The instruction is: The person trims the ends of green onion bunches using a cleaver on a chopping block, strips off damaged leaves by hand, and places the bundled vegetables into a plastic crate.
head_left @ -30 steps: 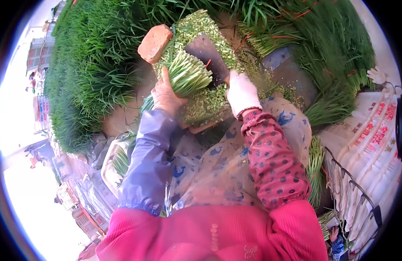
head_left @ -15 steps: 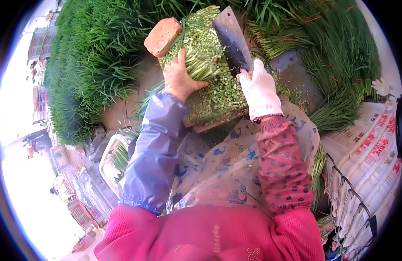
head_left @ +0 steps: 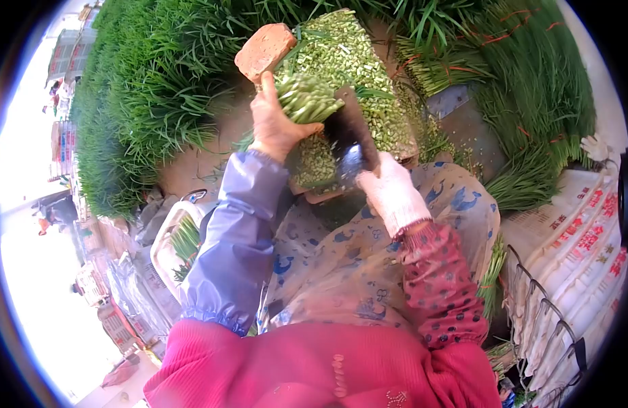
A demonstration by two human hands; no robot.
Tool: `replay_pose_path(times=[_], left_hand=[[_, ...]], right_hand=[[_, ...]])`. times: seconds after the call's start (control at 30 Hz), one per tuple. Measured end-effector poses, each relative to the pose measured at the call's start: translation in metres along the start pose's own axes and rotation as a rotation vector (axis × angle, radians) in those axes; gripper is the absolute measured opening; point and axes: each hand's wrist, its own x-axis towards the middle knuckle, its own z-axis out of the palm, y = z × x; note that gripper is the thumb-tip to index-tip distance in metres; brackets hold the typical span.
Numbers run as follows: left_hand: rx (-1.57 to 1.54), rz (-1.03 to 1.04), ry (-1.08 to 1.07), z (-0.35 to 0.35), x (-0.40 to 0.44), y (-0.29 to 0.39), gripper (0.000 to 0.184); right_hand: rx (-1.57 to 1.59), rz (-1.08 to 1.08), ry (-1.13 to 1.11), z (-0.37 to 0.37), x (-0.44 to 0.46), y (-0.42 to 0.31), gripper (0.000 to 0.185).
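Note:
My bare left hand (head_left: 276, 126) is closed round a bunch of garlic chives (head_left: 307, 98), the pale cut ends facing right. In my right hand (head_left: 392, 194), which wears a white knit glove, is the handle of a cleaver (head_left: 354, 132). The broad dark blade is smeared by motion and stands right beside the cut ends; whether it touches them I cannot tell. Under both lies a board heaped with short chopped stalk pieces (head_left: 378, 112), which hide most of its surface. An orange-red brick (head_left: 266, 49) sits at the board's upper left corner.
Loose green chives (head_left: 150, 102) are heaped at the left and back. Bundles tied with orange bands (head_left: 531, 88) lie at the right. A white basket (head_left: 165, 238) stands by my left sleeve. Stacked printed white sacks (head_left: 586, 231) and a wire rack (head_left: 548, 299) are at the right.
The cleaver has swung left and toward me, from the board's right side to the ends of the bunch. My left hand stays round the chives, their cut ends now turned rightward.

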Motion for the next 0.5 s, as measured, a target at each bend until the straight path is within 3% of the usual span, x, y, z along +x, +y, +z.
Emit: replay_pose_path(times=[0.07,0.1,0.2,0.27,0.33,0.4,0.5], left_hand=[[0.241,-0.056,-0.142,0.014,0.016,0.017,0.149],[0.346,-0.176,-0.362,0.009,0.031,0.038,0.149],[0.471,-0.253,-0.545,0.018,0.057,0.057,0.147],[0.524,-0.325,-0.731,0.013,0.066,0.066,0.146],[0.588,-0.247,-0.647,0.017,0.060,0.063,0.143],[0.644,-0.167,-0.561,0.024,0.054,0.056,0.140],[0.404,-0.182,-0.492,0.026,0.058,0.042,0.132]], right_hand=[[-0.260,-0.082,0.297,-0.011,-0.003,0.008,0.040],[-0.272,-0.114,0.383,-0.019,-0.010,0.003,0.037],[-0.269,-0.396,0.573,-0.035,-0.013,0.009,0.030],[-0.303,-0.507,0.586,-0.039,-0.014,0.006,0.029],[-0.371,-0.692,0.621,-0.038,-0.017,-0.001,0.026],[-0.425,-0.681,0.573,-0.038,-0.008,-0.002,0.025],[-0.488,-0.651,0.497,-0.033,0.003,-0.004,0.024]])
